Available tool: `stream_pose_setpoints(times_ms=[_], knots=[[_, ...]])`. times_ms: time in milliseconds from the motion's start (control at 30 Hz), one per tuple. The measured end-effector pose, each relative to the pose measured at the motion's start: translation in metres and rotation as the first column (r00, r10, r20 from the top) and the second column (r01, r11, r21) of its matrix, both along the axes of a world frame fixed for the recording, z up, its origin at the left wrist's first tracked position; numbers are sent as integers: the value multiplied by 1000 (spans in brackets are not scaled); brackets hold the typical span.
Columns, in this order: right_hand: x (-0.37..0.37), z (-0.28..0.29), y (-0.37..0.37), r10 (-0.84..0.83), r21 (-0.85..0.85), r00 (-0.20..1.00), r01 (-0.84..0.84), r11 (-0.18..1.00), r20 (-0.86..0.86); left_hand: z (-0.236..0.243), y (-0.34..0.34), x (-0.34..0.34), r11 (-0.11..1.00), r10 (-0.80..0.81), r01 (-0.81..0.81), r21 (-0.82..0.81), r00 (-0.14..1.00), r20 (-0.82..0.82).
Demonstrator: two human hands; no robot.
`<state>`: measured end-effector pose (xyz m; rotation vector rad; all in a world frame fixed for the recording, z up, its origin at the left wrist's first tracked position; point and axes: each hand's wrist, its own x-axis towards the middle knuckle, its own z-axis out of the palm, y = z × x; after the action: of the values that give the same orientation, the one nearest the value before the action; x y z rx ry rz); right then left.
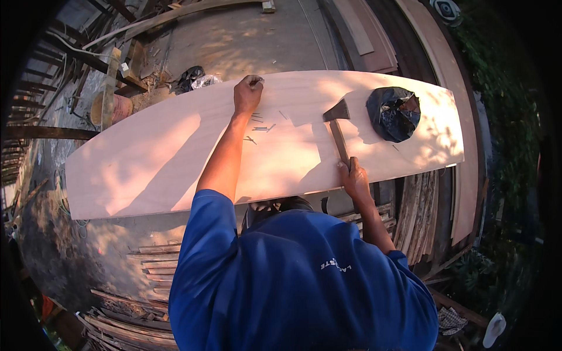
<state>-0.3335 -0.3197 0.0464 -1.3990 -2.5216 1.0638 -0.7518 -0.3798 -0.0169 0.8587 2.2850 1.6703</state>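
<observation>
A long pale plywood panel (146, 152) spans the view in front of me. My left hand (247, 93) is closed at its far edge, fingertips pinched on something small that I cannot make out. Loose nails (261, 128) lie scattered on the panel just below that hand. My right hand (353, 178) grips the wooden handle of a hatchet (338, 133) near the near edge; its dark metal head rests on or just over the panel. To the right of the head sits a rounded bundle of crumpled black plastic (392, 114).
Stacked boards (415, 216) lie below and right of the panel, with more slats (134, 327) at lower left. Dark beams (55, 133), a pinkish bucket (116, 110) and crumpled plastic bags (190, 79) are beyond its left part. Greenery (500, 146) borders the right side.
</observation>
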Motion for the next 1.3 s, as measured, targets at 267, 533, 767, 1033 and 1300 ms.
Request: stream_pose_setpoints(times_ms=[267,533,767,1033,1300], knots=[[3,9,7,-33,-136,999,31,990,-15,-21,55,-10,996,-82,78,-47,993,-91],[-16,32,19,20,-156,992,-39,987,-122,-13,58,3,979,-156,121,-165,964,-213],[-142,93,45,181,144,927,-141,980,-328,-19,59,-2,955,-207,133,-264,939,-274],[-171,37,78,282,46,956,-286,957,78,-12,61,2,951,-235,182,-250,951,-201],[-189,130,68,204,324,774,1,946,-599,-3,5,31,973,-230,205,-105,896,-381]])
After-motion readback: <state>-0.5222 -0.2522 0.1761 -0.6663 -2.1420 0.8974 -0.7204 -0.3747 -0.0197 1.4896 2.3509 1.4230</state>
